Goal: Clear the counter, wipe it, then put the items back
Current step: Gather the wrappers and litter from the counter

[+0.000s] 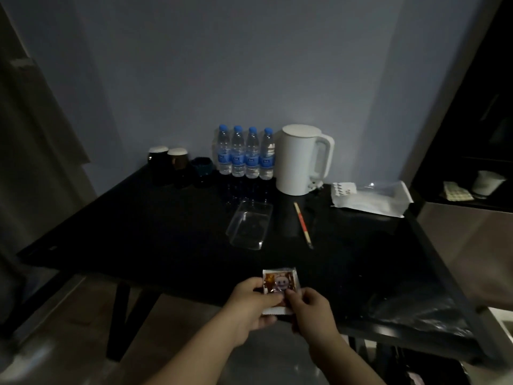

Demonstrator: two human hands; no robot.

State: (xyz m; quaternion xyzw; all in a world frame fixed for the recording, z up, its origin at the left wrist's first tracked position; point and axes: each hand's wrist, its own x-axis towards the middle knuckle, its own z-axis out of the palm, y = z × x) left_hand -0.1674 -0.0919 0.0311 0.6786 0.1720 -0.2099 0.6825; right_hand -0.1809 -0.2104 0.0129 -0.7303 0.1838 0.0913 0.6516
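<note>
Pinching small snack packet (279, 284) between left hand (254, 304) and right hand (311, 312), at near edge of dark table (166, 218); packet print unclear, dim light.

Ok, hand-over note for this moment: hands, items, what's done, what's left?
Left hand and right hand: both pinch the packet over the counter's near edge.
On the counter: bottles, kettle, tray, stick, jars, white bag, black bag.
Done: only the packet is in hand.
Left: clear the rest, wipe, put everything back. No cloth in view.
</note>
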